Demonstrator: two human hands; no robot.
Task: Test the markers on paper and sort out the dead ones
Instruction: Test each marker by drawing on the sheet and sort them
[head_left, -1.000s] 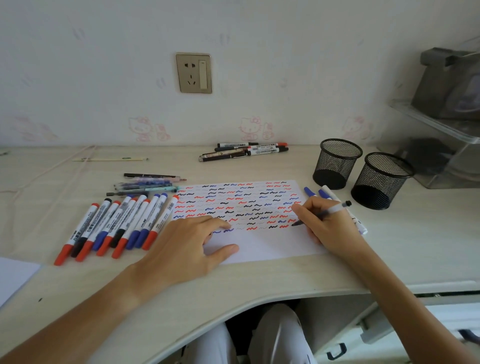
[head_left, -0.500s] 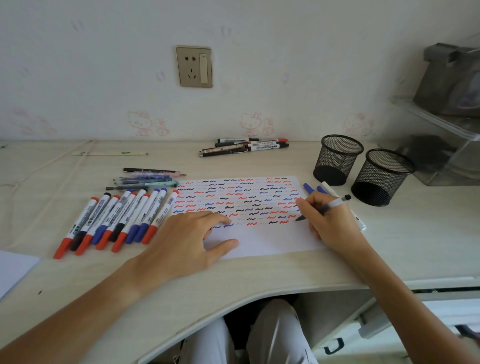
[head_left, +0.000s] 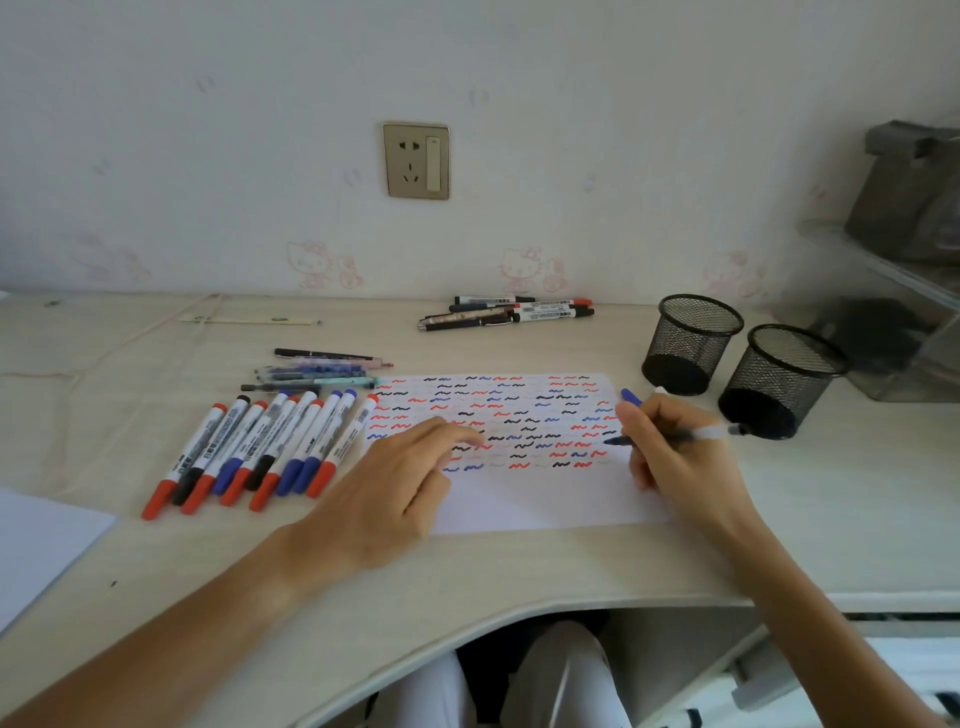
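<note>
Pale wall (head_left: 571, 130), socket (head_left: 416, 160), wooden desk (head_left: 857, 493)

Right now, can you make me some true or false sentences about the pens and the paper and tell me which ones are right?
1. The right hand holds a marker with its tip at the paper. True.
2. The left hand holds a red marker. False: it holds nothing and rests flat on the paper.
3. Both mesh cups are full of pens. False: no pens show in either.
4. A row of capped markers lies left of the paper. True.
5. The squiggles on the paper are all green. False: they are red, blue and black.
</note>
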